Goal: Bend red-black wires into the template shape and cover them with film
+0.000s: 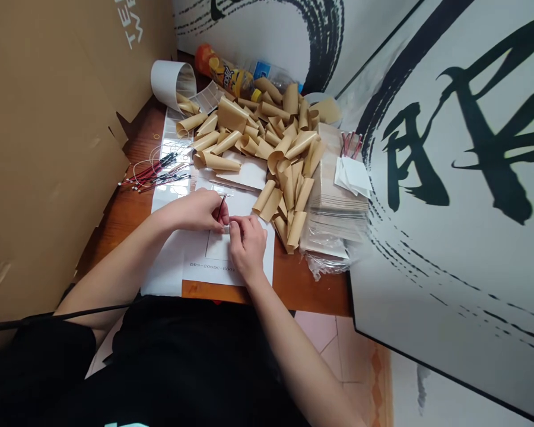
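Observation:
My left hand [204, 209] pinches a thin dark cable [221, 205] over the paper in front of me. My right hand [250, 240] comes in from the right with thumb and forefinger closed, nearly meeting the left fingertips. Between the fingertips shows a small whitish piece [226, 229], too small to make out. Below both hands lies a thin white square [218, 246] on a printed white sheet [209, 274]. Left of the hands lies a bundle of red and black cables [153, 172] with small white connectors.
Curled brown paper pieces [249, 133] are heaped behind the hands. A stack of flat packs [336, 204] in clear plastic stands right, with white cards [353, 176] on top. A label roll [169, 83] and bottles [231, 77] stand at the back; a cardboard wall [48, 148] borders the left.

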Tool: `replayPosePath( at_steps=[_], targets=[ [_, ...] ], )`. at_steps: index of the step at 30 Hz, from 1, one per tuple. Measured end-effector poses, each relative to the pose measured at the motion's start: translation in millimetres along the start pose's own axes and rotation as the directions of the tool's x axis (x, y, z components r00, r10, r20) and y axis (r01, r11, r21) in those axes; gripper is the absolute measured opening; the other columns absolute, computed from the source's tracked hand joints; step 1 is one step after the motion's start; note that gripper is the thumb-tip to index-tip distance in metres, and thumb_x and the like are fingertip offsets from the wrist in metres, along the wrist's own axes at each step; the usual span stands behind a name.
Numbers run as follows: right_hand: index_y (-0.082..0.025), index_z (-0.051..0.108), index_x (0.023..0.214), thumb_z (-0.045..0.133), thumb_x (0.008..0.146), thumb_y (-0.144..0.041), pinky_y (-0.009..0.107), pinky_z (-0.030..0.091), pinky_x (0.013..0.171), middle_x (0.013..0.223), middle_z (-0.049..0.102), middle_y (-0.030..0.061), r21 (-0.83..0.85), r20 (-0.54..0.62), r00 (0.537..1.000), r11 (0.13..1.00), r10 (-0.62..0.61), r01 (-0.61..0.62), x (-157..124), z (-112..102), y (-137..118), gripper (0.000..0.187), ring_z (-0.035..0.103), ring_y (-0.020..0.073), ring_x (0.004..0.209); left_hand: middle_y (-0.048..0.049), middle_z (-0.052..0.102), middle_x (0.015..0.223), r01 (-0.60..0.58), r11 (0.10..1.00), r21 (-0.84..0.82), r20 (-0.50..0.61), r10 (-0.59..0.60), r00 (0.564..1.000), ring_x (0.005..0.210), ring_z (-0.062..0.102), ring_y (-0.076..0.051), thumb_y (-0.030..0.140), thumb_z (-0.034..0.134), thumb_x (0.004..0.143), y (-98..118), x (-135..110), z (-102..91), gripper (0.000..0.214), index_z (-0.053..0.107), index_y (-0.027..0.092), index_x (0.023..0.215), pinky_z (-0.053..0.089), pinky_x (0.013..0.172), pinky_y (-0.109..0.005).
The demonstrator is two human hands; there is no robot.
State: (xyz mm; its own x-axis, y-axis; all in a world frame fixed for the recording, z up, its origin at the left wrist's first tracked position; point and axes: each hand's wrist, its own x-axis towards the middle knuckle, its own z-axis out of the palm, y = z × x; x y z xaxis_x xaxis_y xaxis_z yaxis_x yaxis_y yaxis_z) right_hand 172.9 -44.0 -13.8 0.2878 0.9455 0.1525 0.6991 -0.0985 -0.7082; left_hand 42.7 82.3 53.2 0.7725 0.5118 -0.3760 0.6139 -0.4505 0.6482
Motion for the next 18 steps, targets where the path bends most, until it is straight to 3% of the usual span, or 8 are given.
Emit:
replayPosePath(
  at_steps=[3, 9, 14, 18],
  targets=[
    [-0.018, 0.066, 0.110, 0.050, 0.097, -0.034, 0.032, 0.034, 0.080, 0.092, 0.067, 0.0031, 0.037, -0.001, 1.000, 0.999, -0.023, 0.023, -1, -3, 0, 0.026, 0.058, 0.0199, 0.089, 0.0010, 0.070, 0.065, -0.006, 1.000, 0.001, 0.001, 0.006, 1.000, 0.064, 0.064, -0.014, 0.021, 0.069, 0.071, 2, -1, -2.1, 0.015, 0.077, 0.017, 0.083, 0.042, 0.060, -0.022],
    [-0.021, 0.068, 0.097, 0.063, 0.091, -0.035, 0.034, 0.031, 0.081, 0.092, 0.072, 0.0009, 0.134, 0.104, 0.992, 0.990, -0.067, 0.053, -1, -13, 0, 0.016, 0.059, 0.0199, 0.090, 0.0009, 0.072, 0.068, -0.005, 0.997, -0.081, 0.052, 0.009, 0.999, 0.064, 0.064, -0.013, 0.024, 0.072, 0.071, 3, -3, -5.6, 0.017, 0.077, 0.017, 0.085, 0.043, 0.060, -0.021],
    [-0.022, 0.069, 0.089, 0.069, 0.088, -0.034, 0.036, 0.033, 0.083, 0.083, 0.071, -0.0007, 0.260, 0.173, 0.979, 0.964, -0.104, 0.057, 0, -21, 6, 0.012, 0.058, 0.0184, 0.083, 0.0000, 0.072, 0.071, 0.030, 0.935, -0.352, 0.142, 0.021, 0.990, 0.068, 0.065, -0.014, 0.031, 0.076, 0.070, 4, -9, -17.4, 0.020, 0.074, 0.017, 0.084, 0.047, 0.062, -0.022],
    [-0.021, 0.065, 0.065, 0.073, 0.084, -0.032, 0.036, 0.032, 0.081, 0.064, 0.059, -0.0032, 0.283, 0.200, 0.971, 0.956, -0.133, 0.072, 0, -20, 10, 0.023, 0.056, 0.0174, 0.076, 0.0005, 0.068, 0.071, 0.049, 0.872, -0.487, 0.009, -0.051, 0.999, 0.065, 0.060, -0.012, 0.035, 0.079, 0.070, -1, -7, -23.9, 0.026, 0.070, 0.016, 0.085, 0.044, 0.057, -0.021]
  ],
)
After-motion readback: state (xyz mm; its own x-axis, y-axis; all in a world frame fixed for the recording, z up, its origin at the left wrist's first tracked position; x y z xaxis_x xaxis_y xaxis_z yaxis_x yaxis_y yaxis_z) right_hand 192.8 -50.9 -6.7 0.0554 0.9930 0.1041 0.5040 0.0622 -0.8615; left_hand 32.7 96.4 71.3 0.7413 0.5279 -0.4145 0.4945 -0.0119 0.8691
